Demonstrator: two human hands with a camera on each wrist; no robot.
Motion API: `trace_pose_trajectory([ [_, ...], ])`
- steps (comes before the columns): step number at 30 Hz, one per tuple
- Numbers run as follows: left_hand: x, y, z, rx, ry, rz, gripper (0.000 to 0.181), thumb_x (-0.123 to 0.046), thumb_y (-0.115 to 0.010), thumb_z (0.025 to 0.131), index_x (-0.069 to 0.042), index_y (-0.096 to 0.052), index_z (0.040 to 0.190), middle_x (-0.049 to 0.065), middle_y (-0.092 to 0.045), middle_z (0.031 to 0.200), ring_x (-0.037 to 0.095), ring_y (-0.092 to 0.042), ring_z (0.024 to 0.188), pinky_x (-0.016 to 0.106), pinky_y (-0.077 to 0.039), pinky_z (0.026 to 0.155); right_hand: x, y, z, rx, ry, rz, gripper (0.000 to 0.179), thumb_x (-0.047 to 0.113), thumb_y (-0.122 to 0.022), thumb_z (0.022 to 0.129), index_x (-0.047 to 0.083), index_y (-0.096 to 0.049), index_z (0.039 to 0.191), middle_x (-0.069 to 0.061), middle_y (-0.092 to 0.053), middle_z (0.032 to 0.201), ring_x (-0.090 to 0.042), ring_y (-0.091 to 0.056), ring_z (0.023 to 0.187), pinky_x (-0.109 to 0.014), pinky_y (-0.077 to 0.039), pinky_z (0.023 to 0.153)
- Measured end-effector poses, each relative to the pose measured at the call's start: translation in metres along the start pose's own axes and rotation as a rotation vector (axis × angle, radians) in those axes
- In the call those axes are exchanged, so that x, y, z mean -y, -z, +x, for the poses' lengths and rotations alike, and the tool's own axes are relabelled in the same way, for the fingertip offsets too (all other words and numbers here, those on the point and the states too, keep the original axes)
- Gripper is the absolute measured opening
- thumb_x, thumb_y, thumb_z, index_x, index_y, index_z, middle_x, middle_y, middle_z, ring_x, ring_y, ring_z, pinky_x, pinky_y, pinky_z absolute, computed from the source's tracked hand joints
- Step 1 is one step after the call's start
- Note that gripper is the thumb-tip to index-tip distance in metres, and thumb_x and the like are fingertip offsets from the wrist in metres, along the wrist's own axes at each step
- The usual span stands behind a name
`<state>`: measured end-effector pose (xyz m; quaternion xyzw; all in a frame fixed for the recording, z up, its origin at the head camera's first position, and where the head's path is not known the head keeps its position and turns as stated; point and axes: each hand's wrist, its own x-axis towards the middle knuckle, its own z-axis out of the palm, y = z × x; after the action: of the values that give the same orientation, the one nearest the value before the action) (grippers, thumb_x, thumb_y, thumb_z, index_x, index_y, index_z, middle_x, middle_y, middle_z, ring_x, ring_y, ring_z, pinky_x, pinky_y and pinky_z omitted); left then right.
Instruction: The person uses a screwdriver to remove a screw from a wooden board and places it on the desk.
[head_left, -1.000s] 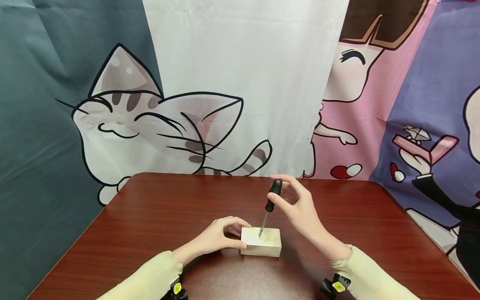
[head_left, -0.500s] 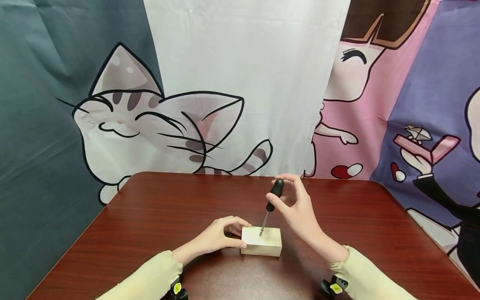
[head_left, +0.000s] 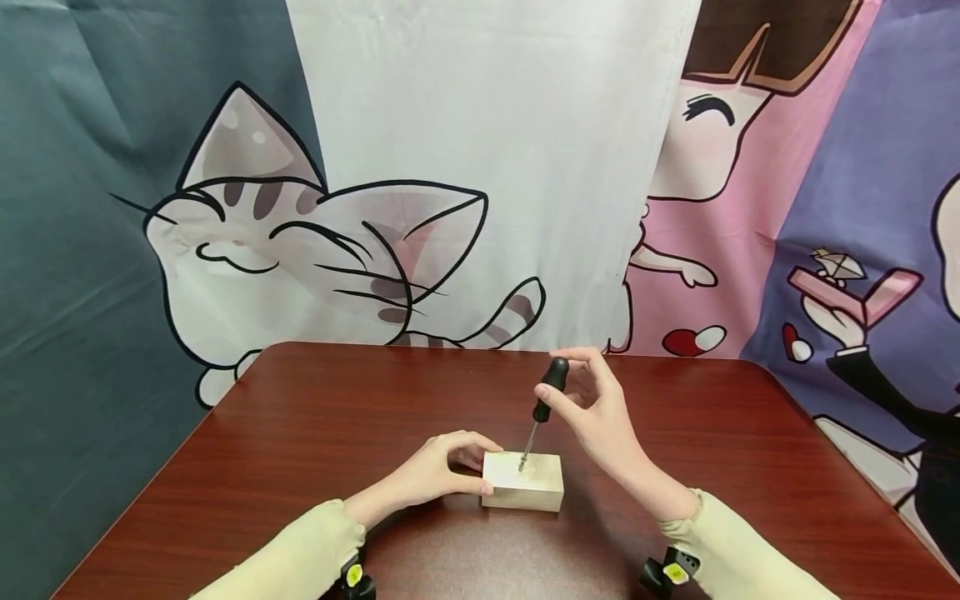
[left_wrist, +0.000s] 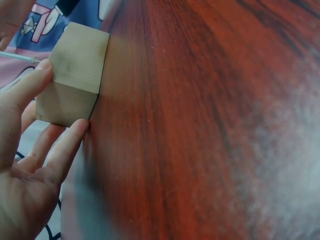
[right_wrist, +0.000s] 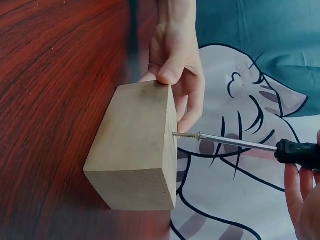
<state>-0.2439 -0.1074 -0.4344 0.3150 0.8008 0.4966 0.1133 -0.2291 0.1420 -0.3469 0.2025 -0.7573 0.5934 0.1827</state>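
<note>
A pale wooden block [head_left: 523,498] lies on the table, and my left hand [head_left: 435,473] grips its left end, thumb on the near side and fingers reaching behind. In the right wrist view a brass-coloured screw [right_wrist: 186,135] stands partly sunk in the block's top face, much of its thread showing. The tip of a screwdriver [head_left: 553,382] meets the screw's head, its shaft leaning a little to the right. My right hand [head_left: 606,421] holds the black handle between thumb and fingertips. The left wrist view shows the left thumb at the block's top edge.
The dark red wooden table [head_left: 337,400] has rounded far corners. Behind it hangs a cloth backdrop [head_left: 480,100] printed with a cartoon cat and figures. Small cameras [head_left: 671,573] are strapped at both wrists, below the cream sleeves [head_left: 300,554].
The right fingertips have shifted slightly on the screwdriver handle, which has tipped a little to the right. The block and the left hand stay in place.
</note>
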Motion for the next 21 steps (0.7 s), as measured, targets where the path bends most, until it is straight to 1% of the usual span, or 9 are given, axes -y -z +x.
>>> trace_pose_trajectory([
  [5, -0.0003, -0.0001, -0.0004, -0.002, 0.003, 0.002, 0.048, -0.028, -0.084, 0.079, -0.027, -0.066, 0.123, -0.004, -0.071, 0.108, 0.008, -0.069, 0.098, 0.028, -0.056, 0.092, 0.0002, 0.0009, 0.0004, 0.015, 0.010, 0.020, 0.042, 0.006, -0.074, 0.088, 0.015, -0.058, 0.125, -0.009, -0.066, 0.096, -0.010, -0.065, 0.073, -0.022, -0.054, 0.063],
  [7, -0.0004, -0.0002, -0.0005, -0.002, 0.005, 0.004, 0.048, -0.028, -0.084, 0.079, -0.028, -0.066, 0.123, -0.004, -0.071, 0.108, 0.008, -0.069, 0.098, 0.028, -0.056, 0.092, 0.0000, 0.0017, 0.0007, 0.025, 0.012, 0.020, 0.042, 0.007, -0.073, 0.088, 0.016, -0.059, 0.127, -0.007, -0.067, 0.094, -0.010, -0.066, 0.076, -0.021, -0.056, 0.069],
  [9, -0.0005, -0.0002, -0.0006, -0.002, 0.005, 0.005, 0.048, -0.028, -0.084, 0.079, -0.028, -0.066, 0.123, -0.004, -0.071, 0.108, 0.008, -0.069, 0.098, 0.028, -0.056, 0.092, -0.0004, 0.0025, 0.0012, 0.046, 0.016, 0.029, 0.042, 0.008, -0.071, 0.090, 0.017, -0.059, 0.130, -0.003, -0.069, 0.098, -0.010, -0.068, 0.084, -0.021, -0.057, 0.076],
  [12, -0.0003, -0.0002, -0.0005, -0.004, 0.004, 0.006, 0.048, -0.028, -0.084, 0.078, -0.028, -0.066, 0.123, -0.004, -0.071, 0.108, 0.008, -0.069, 0.098, 0.028, -0.056, 0.092, -0.0011, 0.0026, 0.0014, 0.084, 0.027, 0.065, 0.045, 0.006, -0.064, 0.095, 0.019, -0.056, 0.137, 0.000, -0.071, 0.108, -0.013, -0.070, 0.096, -0.024, -0.059, 0.084],
  [14, -0.0002, -0.0002, -0.0004, -0.007, 0.003, 0.006, 0.048, -0.028, -0.085, 0.078, -0.028, -0.066, 0.123, -0.004, -0.071, 0.107, 0.008, -0.069, 0.097, 0.028, -0.056, 0.092, -0.0015, 0.0016, 0.0011, 0.100, 0.038, 0.094, 0.048, 0.002, -0.058, 0.097, 0.019, -0.051, 0.142, -0.002, -0.070, 0.116, -0.014, -0.071, 0.101, -0.026, -0.060, 0.084],
  [16, 0.0001, -0.0003, -0.0003, -0.008, 0.001, 0.006, 0.048, -0.029, -0.084, 0.078, -0.028, -0.066, 0.123, -0.004, -0.071, 0.107, 0.008, -0.069, 0.097, 0.028, -0.056, 0.092, -0.0018, -0.0001, 0.0006, 0.091, 0.046, 0.104, 0.049, 0.000, -0.057, 0.097, 0.016, -0.049, 0.142, -0.005, -0.069, 0.118, -0.013, -0.070, 0.103, -0.026, -0.059, 0.085],
  [17, 0.0002, -0.0004, -0.0003, -0.008, -0.001, 0.006, 0.048, -0.029, -0.084, 0.078, -0.028, -0.066, 0.123, -0.004, -0.071, 0.107, 0.009, -0.069, 0.097, 0.028, -0.056, 0.092, -0.0020, -0.0010, 0.0004, 0.079, 0.042, 0.100, 0.048, 0.001, -0.059, 0.097, 0.016, -0.049, 0.141, -0.006, -0.069, 0.119, -0.011, -0.069, 0.104, -0.025, -0.059, 0.086],
  [19, 0.0005, -0.0005, -0.0003, -0.006, -0.002, 0.005, 0.048, -0.029, -0.084, 0.079, -0.027, -0.066, 0.123, -0.004, -0.071, 0.107, 0.009, -0.069, 0.098, 0.028, -0.056, 0.091, -0.0018, -0.0027, 0.0003, 0.038, 0.028, 0.066, 0.045, 0.005, -0.066, 0.094, 0.016, -0.052, 0.135, -0.005, -0.067, 0.120, -0.009, -0.067, 0.103, -0.023, -0.059, 0.081],
  [21, 0.0009, -0.0006, -0.0003, -0.005, -0.003, 0.005, 0.048, -0.029, -0.084, 0.079, -0.027, -0.066, 0.123, -0.004, -0.071, 0.107, 0.009, -0.069, 0.098, 0.027, -0.056, 0.091, -0.0015, -0.0032, 0.0005, -0.007, -0.001, 0.022, 0.043, 0.010, -0.072, 0.090, 0.018, -0.055, 0.129, -0.002, -0.066, 0.116, -0.008, -0.065, 0.100, -0.022, -0.058, 0.075],
])
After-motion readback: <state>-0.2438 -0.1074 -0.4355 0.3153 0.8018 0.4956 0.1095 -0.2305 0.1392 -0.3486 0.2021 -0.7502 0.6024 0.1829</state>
